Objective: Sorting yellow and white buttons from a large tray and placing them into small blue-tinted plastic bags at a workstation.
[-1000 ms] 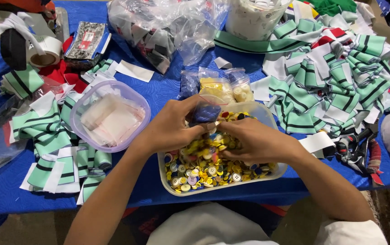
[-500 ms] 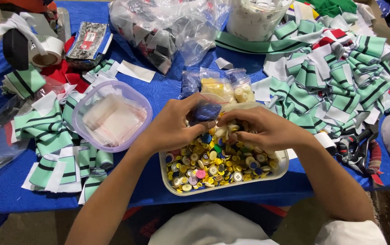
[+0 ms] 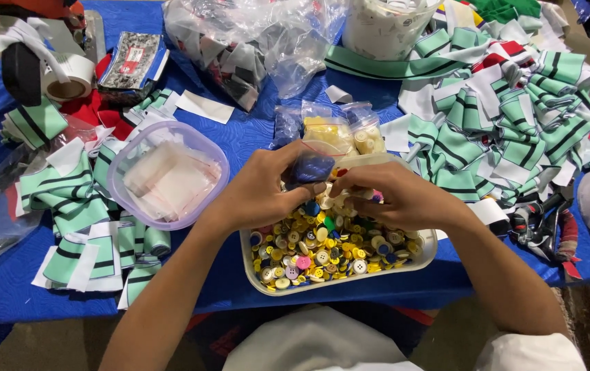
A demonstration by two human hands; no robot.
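A white rectangular tray [image 3: 427, 249] full of mixed coloured buttons [image 3: 322, 251] sits at the table's near edge. Over it my left hand [image 3: 260, 191] grips a small clear zip bag of dark blue buttons [image 3: 310, 166]. My right hand [image 3: 394, 194] is curled beside the bag with its fingertips pinched at the bag's mouth; whether a button is between them is hidden. Both hands hover just above the button pile.
A round clear tub [image 3: 128, 203] holds empty small bags to the left. Folded green-and-white striped fabric pieces lie at left [image 3: 68, 199] and right [image 3: 515, 124]. Small bags of yellow buttons [image 3: 336, 134], a large plastic bag [image 3: 240, 41], a tape roll [image 3: 68, 75] and a white bucket [image 3: 384, 27] stand behind.
Both hands lifted slightly from the button pile and closed in around the small blue bag; the right hand's fingers moved up to its mouth.
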